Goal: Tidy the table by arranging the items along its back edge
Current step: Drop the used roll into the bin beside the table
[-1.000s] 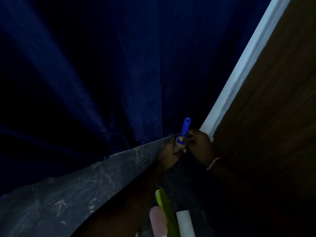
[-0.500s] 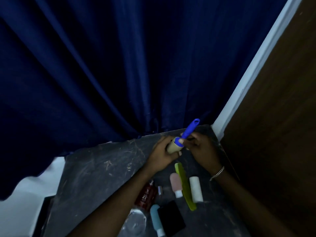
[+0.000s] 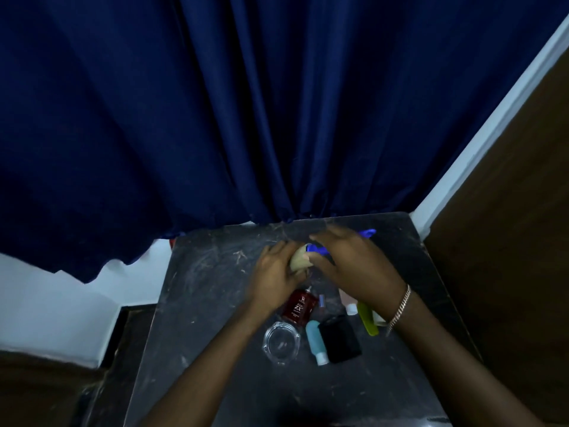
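Observation:
A lint roller (image 3: 301,259) with a beige roll and a blue handle lies nearly flat near the back of the dark marble table (image 3: 215,288). My left hand (image 3: 277,272) grips the beige roll. My right hand (image 3: 348,263) covers the blue handle, whose tip (image 3: 368,233) sticks out to the right. Behind my hands, nearer me, lie a dark red bottle (image 3: 300,308), a glass ashtray (image 3: 281,342), a teal tube (image 3: 315,342), a black pouch (image 3: 338,339), a green comb (image 3: 368,318) and a pink tube (image 3: 348,302), partly hidden by my right wrist.
A dark blue curtain (image 3: 246,118) hangs along the table's back edge. A brown wooden panel with white trim (image 3: 480,140) stands close on the right. A white wall and dark floor (image 3: 61,303) lie to the left.
The view has tilted down, showing the whole table. The lint roller has gone from upright to lying nearly flat, and my hands have lowered it toward the table.

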